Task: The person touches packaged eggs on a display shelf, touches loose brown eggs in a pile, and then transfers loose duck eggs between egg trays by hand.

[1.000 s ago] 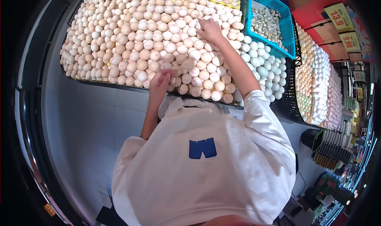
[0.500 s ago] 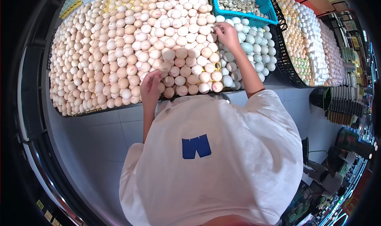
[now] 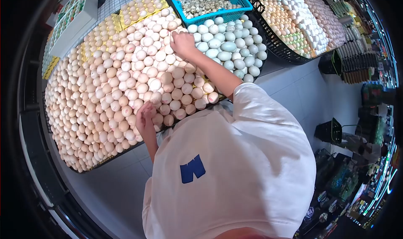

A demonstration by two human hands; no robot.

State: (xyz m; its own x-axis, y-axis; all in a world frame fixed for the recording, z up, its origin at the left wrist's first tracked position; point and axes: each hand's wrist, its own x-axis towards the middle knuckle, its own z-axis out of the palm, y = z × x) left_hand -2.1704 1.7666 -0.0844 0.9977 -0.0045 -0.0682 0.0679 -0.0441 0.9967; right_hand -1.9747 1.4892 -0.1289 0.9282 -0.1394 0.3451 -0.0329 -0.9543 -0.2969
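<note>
A broad bank of pale brown and pinkish eggs (image 3: 121, 90), several with red stamps, spreads before me. My right hand (image 3: 183, 44) rests on its right part, beside the bluish-green eggs (image 3: 228, 46). The fingers of that hand curl downward, and the hand's back hides what they grip, if anything. At the near edge is my left hand (image 3: 145, 116), just above the brown eggs. Its fingers are loosely bent and somewhat apart, with nothing visible in them.
A turquoise basket (image 3: 210, 14) of small speckled eggs stands behind the bluish-green ones. Yellow egg trays (image 3: 142, 8) sit at the back. To the right is a black crate (image 3: 277, 48) with more eggs. A white box (image 3: 75, 23) stands far left, and grey floor tiles (image 3: 283, 98) show.
The view has turned, shifting the display leftward. My right hand has moved from the border of the bluish-green eggs onto the brown eggs. My left hand stays near the front edge.
</note>
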